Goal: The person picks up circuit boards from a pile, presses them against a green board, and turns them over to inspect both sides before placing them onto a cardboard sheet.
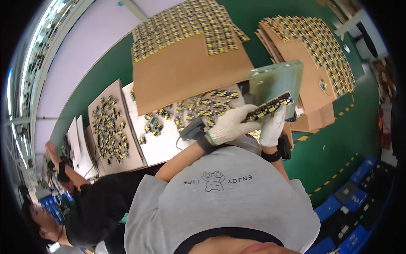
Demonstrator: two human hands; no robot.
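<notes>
A long strip of joined circuit boards with yellow and dark components is tilted up in front of me. My left hand, in a cream knit glove with a green cuff edge, pinches the strip's left end. Around its lower right part closes my right hand, gloved in white. Just beyond the strip stands a thick stack of pale green translucent sheets. Loose small circuit boards lie heaped on the white table top, to the left of my left hand.
A large cardboard sheet bears rows of boards at its far side. More rows cover a cardboard stack at the right. Another board-covered panel lies left, near a co-worker in black. Blue bins stand at lower right.
</notes>
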